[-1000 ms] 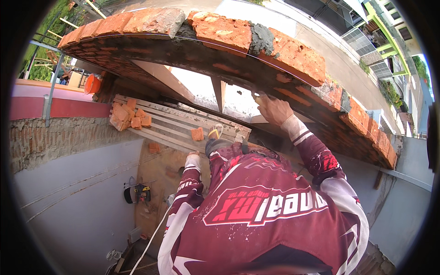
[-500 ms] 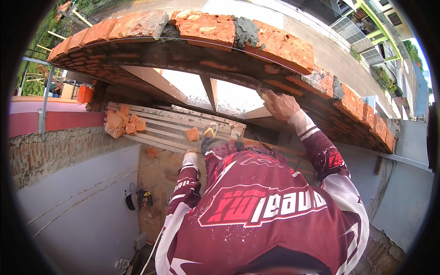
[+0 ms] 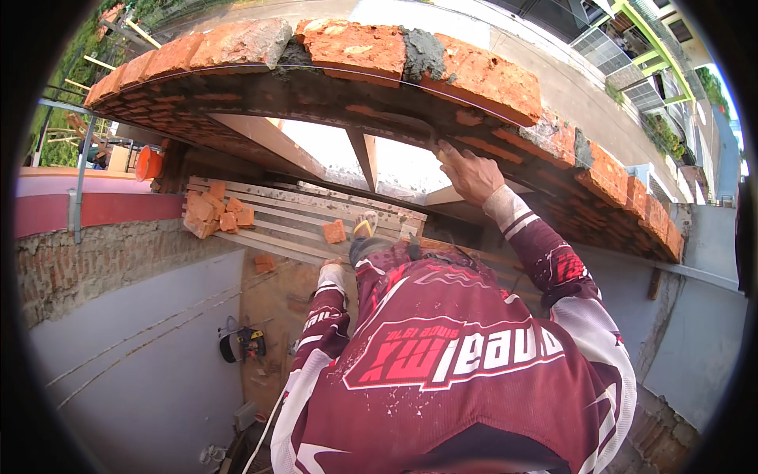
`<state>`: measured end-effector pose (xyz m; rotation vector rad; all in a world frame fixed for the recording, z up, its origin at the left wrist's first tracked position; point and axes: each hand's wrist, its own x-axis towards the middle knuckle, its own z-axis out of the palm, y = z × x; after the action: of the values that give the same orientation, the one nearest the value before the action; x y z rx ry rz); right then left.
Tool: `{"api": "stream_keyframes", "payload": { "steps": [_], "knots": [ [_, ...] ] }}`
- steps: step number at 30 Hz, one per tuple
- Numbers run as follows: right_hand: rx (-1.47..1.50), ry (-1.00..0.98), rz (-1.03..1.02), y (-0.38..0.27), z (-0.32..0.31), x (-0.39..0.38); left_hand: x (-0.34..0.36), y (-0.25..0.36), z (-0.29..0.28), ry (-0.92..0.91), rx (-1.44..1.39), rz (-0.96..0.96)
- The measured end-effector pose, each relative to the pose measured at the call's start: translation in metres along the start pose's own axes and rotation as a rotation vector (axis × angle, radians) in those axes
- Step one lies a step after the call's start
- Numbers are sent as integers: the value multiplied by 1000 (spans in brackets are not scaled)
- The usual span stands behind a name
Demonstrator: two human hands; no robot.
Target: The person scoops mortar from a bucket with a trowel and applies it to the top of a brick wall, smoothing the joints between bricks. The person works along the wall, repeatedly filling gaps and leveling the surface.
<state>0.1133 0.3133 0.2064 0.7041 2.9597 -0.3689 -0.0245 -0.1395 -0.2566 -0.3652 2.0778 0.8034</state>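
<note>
Basically, person's R hand (image 3: 471,177) is closed round a pale-handled tool (image 3: 441,156), tip unclear, w/ brick wall (image 3: 489,83) just beyond it. L hand (image 3: 331,262) partly hidden, can't tell grip; loose brick (image 3: 334,231) on planks (image 3: 288,227) just beyond it, brick pile (image 3: 207,210) farther L.

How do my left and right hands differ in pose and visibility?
The right hand is up beside the brick wall; the left hand is lower, near the wooden planks.
The right hand grips a yellowish handle; the left hand's grip is unclear.
The right hand shows largely; the left hand is mostly hidden.
Both are bare.
</note>
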Motion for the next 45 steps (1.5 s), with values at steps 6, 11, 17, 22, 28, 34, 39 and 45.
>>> {"api": "stream_keyframes", "payload": {
  "steps": [6,11,17,22,28,34,39,45],
  "knots": [
    [1,-2,-15,-8,6,15,2,-8,0,-39,-72,-97],
    [-79,-79,-20,-5,9,20,2,-3,3,61,-39,38],
    [-42,-86,-6,2,11,6,1,-5,3,-28,9,-99],
    [-35,-10,33,18,9,-16,1,-9,6,0,-171,-112],
    [-67,46,27,41,10,-35,8,-4,1,-30,-136,60],
    [-49,84,23,57,7,-48,1,8,-2,-24,-107,-65],
    [-102,-16,73,71,3,-51,-4,23,-1,-56,-35,-117],
    [-119,-96,125,70,2,-60,-14,28,-2,-77,-187,-60]
  ]
}}
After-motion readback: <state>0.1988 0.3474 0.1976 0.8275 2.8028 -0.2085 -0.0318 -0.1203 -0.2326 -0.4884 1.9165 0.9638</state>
